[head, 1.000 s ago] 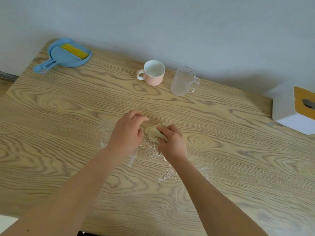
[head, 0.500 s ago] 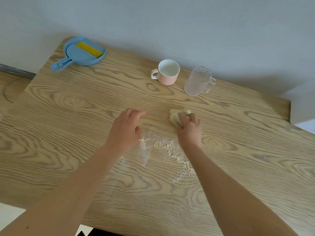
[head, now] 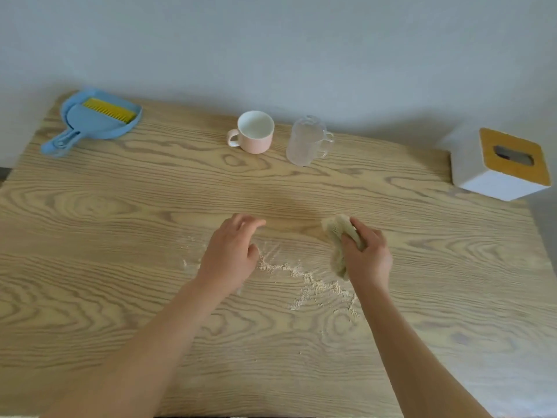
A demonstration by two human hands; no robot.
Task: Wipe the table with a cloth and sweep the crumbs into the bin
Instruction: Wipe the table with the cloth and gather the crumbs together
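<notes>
- On the wooden table (head: 90, 267), near its middle, the right hand (head: 366, 256) is gripping a bunched beige cloth (head: 337, 236), fingers curled tight around it, with the cloth's ends sticking out above and below the fist.
- Beside it, the left hand (head: 230, 254) is hovering palm-down over the wood, fingers loosely spread and holding nothing.
- Between and just below the two hands, pale crumbs (head: 313, 285) are lying scattered in a trail.
- At the far left corner, a blue dustpan (head: 99, 125) is sitting with a yellow brush (head: 108, 110) resting in it.
- Along the far edge, a pink mug (head: 254, 135) and a clear glass cup (head: 306, 141) are standing side by side, apart from each other.
- At the far right, a white tissue box (head: 497, 164) is sitting at the table's corner.
</notes>
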